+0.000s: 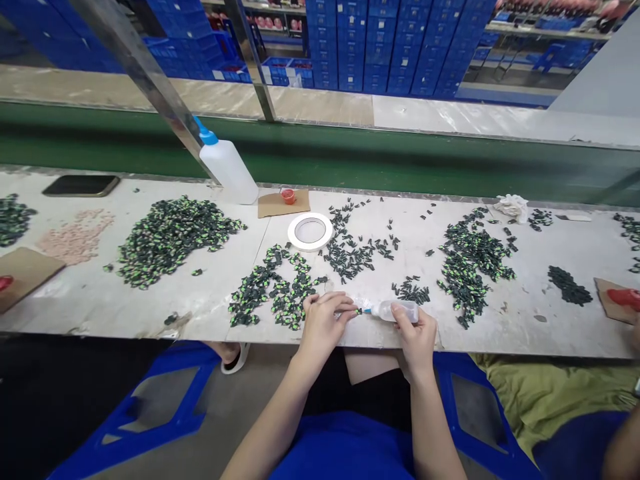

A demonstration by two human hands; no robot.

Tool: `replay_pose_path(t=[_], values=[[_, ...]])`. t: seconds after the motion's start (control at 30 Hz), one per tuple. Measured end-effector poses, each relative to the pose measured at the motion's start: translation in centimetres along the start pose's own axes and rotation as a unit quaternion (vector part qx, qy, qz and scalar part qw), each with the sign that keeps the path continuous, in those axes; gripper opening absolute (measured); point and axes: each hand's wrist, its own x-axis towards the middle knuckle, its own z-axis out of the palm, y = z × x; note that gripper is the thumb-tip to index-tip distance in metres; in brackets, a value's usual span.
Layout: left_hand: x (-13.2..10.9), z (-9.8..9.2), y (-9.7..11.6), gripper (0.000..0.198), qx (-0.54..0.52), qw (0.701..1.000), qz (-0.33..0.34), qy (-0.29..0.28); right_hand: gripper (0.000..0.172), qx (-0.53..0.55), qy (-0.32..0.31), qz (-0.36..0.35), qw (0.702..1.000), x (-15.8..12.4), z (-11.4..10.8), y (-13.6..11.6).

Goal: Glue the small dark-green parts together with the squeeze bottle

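Near the table's front edge, my left hand (325,320) pinches a small black-and-green piece (359,311) between thumb and fingers. My right hand (417,333) grips a small clear squeeze bottle (400,311), which lies nearly level with its blue nozzle pointing left. The nozzle tip is at the piece; whether they touch is too small to tell. Just left of my left hand are heaps of black-and-green pieces (293,293). Small black parts (350,253) lie scattered beyond my hands, and a little group of black parts (411,291) sits behind the bottle.
A roll of white tape (310,231) lies mid-table, near cardboard (270,206) bearing a red cap (288,196). A tall white bottle (230,170) stands behind. Larger piles flank me at left (173,240) and right (470,260). A phone (81,185) rests far left; another person's hand shows far right.
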Motion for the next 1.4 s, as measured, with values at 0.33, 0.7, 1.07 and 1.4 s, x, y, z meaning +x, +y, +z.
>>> replay_pose_path(t=[0.33, 0.7, 1.07, 1.4], values=[[0.0, 0.0, -0.1, 0.012, 0.003, 1.000, 0.002, -0.001, 0.038, 0.004, 0.003, 0.006, 1.000, 0.1, 0.0, 0.4], [0.0, 0.0, 0.1, 0.013, -0.009, 1.000, -0.003, -0.002, 0.039, 0.001, 0.012, 0.010, 1.000, 0.0, -0.1, 0.7], [0.1, -0.2, 0.5, 0.012, -0.001, 1.000, -0.011, -0.010, 0.039, 0.024, 0.041, 0.008, 0.999, 0.0, -0.2, 1.4], [-0.2, 0.1, 0.3, 0.017, 0.026, 0.999, 0.042, -0.010, 0.040, 0.110, 0.054, -0.085, 0.989, 0.1, 0.9, 0.6]])
